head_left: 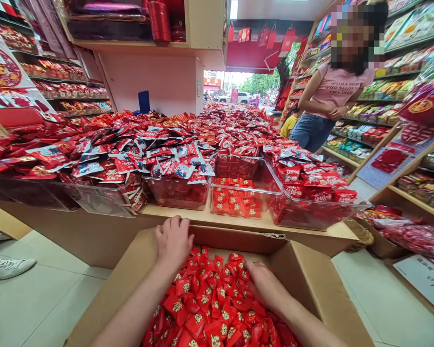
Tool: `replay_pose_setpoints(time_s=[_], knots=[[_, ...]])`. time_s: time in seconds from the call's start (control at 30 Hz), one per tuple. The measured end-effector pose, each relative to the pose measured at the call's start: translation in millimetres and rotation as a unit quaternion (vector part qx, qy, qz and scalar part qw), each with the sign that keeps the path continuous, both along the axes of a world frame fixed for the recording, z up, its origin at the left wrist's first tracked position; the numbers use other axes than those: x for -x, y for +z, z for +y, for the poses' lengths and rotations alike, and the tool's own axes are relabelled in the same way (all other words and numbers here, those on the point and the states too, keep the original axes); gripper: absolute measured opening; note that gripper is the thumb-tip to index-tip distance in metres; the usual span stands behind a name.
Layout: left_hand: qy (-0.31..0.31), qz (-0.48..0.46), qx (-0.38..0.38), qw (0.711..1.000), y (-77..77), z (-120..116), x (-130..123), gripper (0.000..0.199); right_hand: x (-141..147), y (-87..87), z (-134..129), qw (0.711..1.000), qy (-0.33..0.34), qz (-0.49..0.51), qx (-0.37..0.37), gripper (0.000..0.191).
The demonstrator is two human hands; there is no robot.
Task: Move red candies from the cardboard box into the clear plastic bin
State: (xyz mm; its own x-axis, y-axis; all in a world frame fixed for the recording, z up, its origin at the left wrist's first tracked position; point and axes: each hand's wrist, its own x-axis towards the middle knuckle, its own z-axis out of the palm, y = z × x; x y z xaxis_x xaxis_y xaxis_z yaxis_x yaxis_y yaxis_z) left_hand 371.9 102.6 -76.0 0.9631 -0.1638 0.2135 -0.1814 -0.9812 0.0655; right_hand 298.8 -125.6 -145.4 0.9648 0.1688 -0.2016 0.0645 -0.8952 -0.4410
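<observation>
a cardboard box filled with small red sweet packets is seen at the bottom centre of the frame. the left hand is laid on the packets by the box's far wall, fingers curled down; whether anything is gripped cannot be told. the right hand is pressed into the packets right of centre, fingers partly buried. just above, a clear tray of the same red packets is set on the tabletop. a person is seen at the upper right by shelves.
</observation>
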Motion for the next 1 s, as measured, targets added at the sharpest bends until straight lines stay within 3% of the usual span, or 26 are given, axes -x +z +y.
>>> replay_pose_setpoints(time_s=[0.07,0.23,0.4,0.53,0.67,0.8,0.9,0.93,1.0], knots=[[0.023,-0.011,-0.030,0.999,1.5,11.6,-11.5,0.025,-0.4,-1.5,-0.9,1.000,0.004,-0.008,0.003,0.025],[-0.013,-0.011,-0.041,0.999,3.3,21.9,-21.2,0.014,2.1,-3.9,-3.6,1.000,0.009,-0.025,0.009,0.021],[-0.050,-0.044,-0.032,0.997,33.1,20.8,-2.8,0.013,18.7,10.8,-10.7,0.997,-0.007,-0.076,-0.012,0.022],[-0.067,-0.091,0.028,0.993,51.3,20.7,3.4,0.011,18.8,29.3,-14.4,0.990,-0.039,-0.128,-0.046,0.024],[-0.060,-0.083,0.057,0.993,44.2,29.3,-5.9,0.010,6.8,35.5,-12.9,0.985,-0.052,-0.150,-0.062,0.027],[-0.048,-0.092,0.066,0.992,38.0,30.7,-4.7,0.013,5.4,37.5,-6.9,0.979,-0.045,-0.147,-0.136,0.023],[-0.082,-0.155,0.148,0.973,41.5,6.0,13.2,0.022,5.4,55.3,0.6,0.964,-0.059,-0.106,-0.235,0.017],[-0.131,-0.136,0.206,0.960,43.0,-6.6,20.3,0.025,4.4,65.0,3.9,0.954,-0.060,-0.093,-0.278,0.016],[-0.198,0.006,0.338,0.920,45.5,-32.8,31.9,0.035,1.4,85.6,11.4,0.929,-0.047,-0.088,-0.358,0.014]])
